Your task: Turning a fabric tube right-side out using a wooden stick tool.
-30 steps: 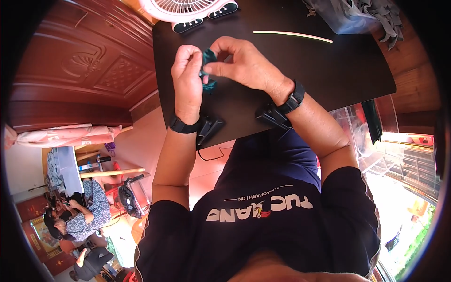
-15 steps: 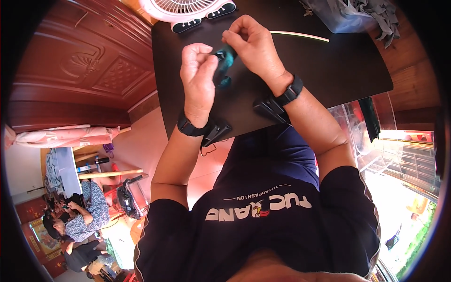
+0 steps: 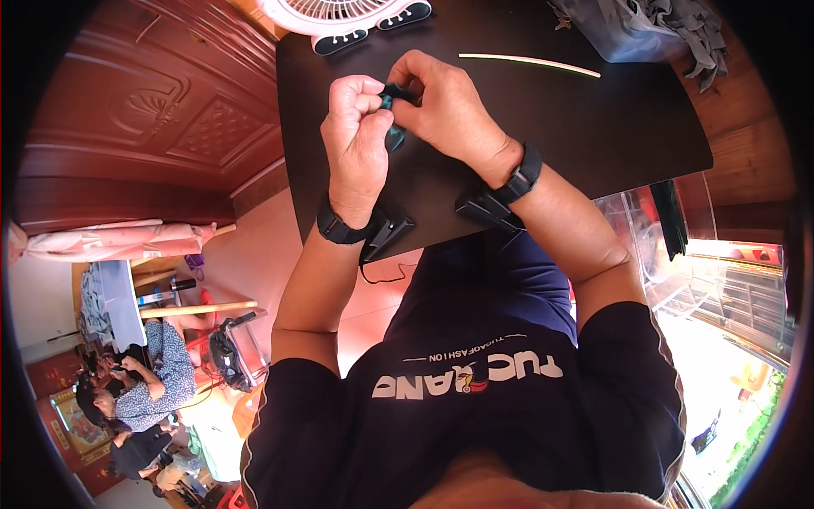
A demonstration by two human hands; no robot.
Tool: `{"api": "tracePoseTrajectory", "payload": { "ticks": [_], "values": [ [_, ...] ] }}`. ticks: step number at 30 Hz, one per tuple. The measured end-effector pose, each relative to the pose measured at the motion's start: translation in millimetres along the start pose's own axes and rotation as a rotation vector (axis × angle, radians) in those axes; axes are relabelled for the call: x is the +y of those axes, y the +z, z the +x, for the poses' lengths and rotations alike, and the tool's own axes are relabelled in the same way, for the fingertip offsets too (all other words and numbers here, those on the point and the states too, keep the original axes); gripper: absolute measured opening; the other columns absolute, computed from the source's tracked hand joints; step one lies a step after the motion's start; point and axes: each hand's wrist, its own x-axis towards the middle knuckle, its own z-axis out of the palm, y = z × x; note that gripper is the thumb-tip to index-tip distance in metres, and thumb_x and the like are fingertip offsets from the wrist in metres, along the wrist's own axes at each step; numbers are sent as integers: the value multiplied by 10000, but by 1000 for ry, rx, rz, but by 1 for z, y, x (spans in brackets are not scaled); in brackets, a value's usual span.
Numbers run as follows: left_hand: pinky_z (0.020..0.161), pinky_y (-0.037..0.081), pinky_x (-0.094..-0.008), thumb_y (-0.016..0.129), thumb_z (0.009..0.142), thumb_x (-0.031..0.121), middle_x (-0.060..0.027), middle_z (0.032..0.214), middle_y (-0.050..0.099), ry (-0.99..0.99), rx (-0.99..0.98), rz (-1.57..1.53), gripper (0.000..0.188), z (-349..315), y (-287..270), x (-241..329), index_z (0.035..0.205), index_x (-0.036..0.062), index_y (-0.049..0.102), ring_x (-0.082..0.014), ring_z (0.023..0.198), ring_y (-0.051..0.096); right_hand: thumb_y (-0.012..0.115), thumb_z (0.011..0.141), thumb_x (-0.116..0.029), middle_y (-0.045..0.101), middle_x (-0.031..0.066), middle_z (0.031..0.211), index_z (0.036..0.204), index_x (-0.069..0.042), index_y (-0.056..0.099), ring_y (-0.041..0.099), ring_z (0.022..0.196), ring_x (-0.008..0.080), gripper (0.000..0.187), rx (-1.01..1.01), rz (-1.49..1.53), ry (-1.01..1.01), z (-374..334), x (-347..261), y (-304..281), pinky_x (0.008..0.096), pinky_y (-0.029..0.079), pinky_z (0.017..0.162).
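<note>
A small piece of dark teal, shiny fabric [image 3: 395,137] is bunched between my hands above the black table. My left hand [image 3: 356,140] pinches it from the left with thumb and fingers. From the right, my right hand [image 3: 445,106] has its bent fingers closed on the upper part of the same fabric. The two hands almost meet there, and their fingers hide much of the piece, so its full shape does not show. Beyond my right hand a thin, pale strip [image 3: 530,63] lies on the table [image 3: 610,127].
A pink-and-white fan [image 3: 343,13] stands at the far left edge. In the far right corner is a clear plastic bin [image 3: 632,38] with grey cloth pieces hanging out. Clear plastic drawers [image 3: 649,229] stand right of the table. People [image 3: 161,390] sit in the background at left.
My right hand has come down and toward the left hand, closing on the fabric. The stretched teal piece is now bunched up, and more of the pale strip shows.
</note>
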Motion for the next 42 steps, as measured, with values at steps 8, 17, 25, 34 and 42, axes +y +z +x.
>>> {"api": "tracePoseTrajectory", "payload": {
  "ticks": [8, 17, 25, 34, 42],
  "values": [
    [694, 420, -209, 491, 817, -39, -33, 849, 564, -57, 5, -98, 219, 5, -1, -5, 1031, 0, 479, -62, 768, 483, 701, 730, 4, 521, -52, 659, 755, -47, 546, 468, 591, 15, 166, 162, 184, -96, -2, -8, -6, 180, 397, 523],
    [685, 409, -217, 478, 875, 36, -2, 830, 530, -127, 13, -6, 108, 6, -7, -5, 969, 4, 519, -66, 769, 462, 618, 870, -71, 628, 29, 789, 976, 12, 600, 596, 696, 83, 136, -132, 672, 203, -2, -11, -7, 209, 495, 645],
    [671, 398, -219, 489, 860, 27, 0, 802, 520, -182, -17, 79, 91, 5, -9, 1, 937, 6, 531, -59, 753, 447, 652, 788, -52, 610, -3, 724, 894, 7, 618, 568, 673, 48, 126, -88, 176, 77, -3, -9, -8, 196, 478, 625],
    [407, 298, -166, 541, 842, 145, 44, 682, 515, -357, -158, -67, 155, 9, -13, 1, 945, 39, 589, -3, 520, 426, 642, 681, -114, 627, 94, 638, 787, -6, 618, 619, 583, 223, 152, -82, 0, 67, 2, -9, -14, 317, 495, 589],
    [488, 337, -172, 566, 855, 103, 53, 695, 513, -394, -61, -20, 96, 11, -12, 9, 909, 28, 590, -9, 579, 430, 626, 710, -118, 626, 113, 634, 778, -16, 611, 622, 578, 256, 123, 217, -205, -48, 10, -1, -26, 333, 497, 578]
  ]
}}
